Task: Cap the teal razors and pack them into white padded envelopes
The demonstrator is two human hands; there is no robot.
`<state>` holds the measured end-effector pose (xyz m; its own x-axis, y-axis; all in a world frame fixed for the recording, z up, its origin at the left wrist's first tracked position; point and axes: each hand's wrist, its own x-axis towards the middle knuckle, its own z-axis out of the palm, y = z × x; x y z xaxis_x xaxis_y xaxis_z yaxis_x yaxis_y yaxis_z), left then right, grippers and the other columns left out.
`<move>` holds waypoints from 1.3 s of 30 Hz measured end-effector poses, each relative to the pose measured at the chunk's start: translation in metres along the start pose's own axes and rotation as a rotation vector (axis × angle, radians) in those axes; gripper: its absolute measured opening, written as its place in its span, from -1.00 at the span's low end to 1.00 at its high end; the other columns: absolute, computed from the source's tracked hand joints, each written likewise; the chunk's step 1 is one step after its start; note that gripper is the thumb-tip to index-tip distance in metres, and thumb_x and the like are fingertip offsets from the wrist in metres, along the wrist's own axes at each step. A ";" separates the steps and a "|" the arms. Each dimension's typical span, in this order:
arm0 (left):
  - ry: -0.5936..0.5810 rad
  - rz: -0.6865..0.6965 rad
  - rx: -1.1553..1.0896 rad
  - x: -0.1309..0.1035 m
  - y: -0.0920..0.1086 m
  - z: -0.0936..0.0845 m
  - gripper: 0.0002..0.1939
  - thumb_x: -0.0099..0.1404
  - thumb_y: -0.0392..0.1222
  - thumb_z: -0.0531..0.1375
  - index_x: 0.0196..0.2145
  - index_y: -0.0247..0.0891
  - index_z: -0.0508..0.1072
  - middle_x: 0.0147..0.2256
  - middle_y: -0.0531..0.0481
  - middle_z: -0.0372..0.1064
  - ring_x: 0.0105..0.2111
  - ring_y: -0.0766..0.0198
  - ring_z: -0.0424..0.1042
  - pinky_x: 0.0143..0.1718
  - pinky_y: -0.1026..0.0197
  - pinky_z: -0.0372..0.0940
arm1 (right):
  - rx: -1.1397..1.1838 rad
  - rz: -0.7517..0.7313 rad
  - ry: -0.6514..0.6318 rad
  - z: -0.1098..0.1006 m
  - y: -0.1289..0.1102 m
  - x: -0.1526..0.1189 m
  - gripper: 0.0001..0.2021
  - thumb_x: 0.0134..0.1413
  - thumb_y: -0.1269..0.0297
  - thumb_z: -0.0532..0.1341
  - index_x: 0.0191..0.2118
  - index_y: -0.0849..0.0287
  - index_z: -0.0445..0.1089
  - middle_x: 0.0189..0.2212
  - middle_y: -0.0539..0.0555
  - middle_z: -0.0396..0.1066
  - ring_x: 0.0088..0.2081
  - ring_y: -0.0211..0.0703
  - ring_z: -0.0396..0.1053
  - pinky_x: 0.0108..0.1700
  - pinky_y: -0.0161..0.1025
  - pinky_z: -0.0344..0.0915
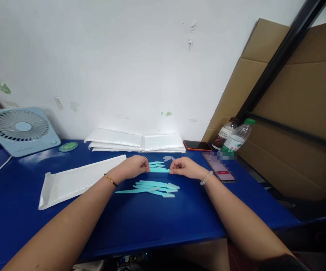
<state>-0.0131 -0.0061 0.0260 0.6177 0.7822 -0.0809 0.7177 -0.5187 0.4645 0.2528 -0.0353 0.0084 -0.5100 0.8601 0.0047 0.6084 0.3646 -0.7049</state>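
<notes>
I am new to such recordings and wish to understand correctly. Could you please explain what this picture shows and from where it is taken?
No machine here: a person works with two bare hands. A head-worn camera looks forward and down. The left hand and right hand pinch opposite ends of slim turquoise pieces; how many is unclear. A loose turquoise pile lies nearer on the blue table. One white packet lies on the left; stacked white packets lie farther back. Also there: a fan, a green disc, an orange-edged phone, another phone and two bottles.
</notes>
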 end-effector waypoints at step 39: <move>-0.163 0.042 -0.069 -0.006 0.007 0.004 -0.80 0.16 -0.08 0.11 -0.42 -0.21 0.46 -0.43 0.01 0.44 -0.47 0.29 0.34 -0.51 0.31 0.16 | 0.028 0.056 -0.189 -0.006 -0.018 -0.009 -0.68 -0.12 0.04 0.31 -0.35 0.22 0.51 -0.51 0.03 0.44 -0.49 -0.28 0.30 -0.43 -0.36 0.22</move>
<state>-0.0099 -0.0157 0.0262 0.6947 0.6912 -0.1989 0.6696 -0.5206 0.5296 0.2503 -0.0479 0.0247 -0.5822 0.7958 -0.1666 0.6233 0.3053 -0.7199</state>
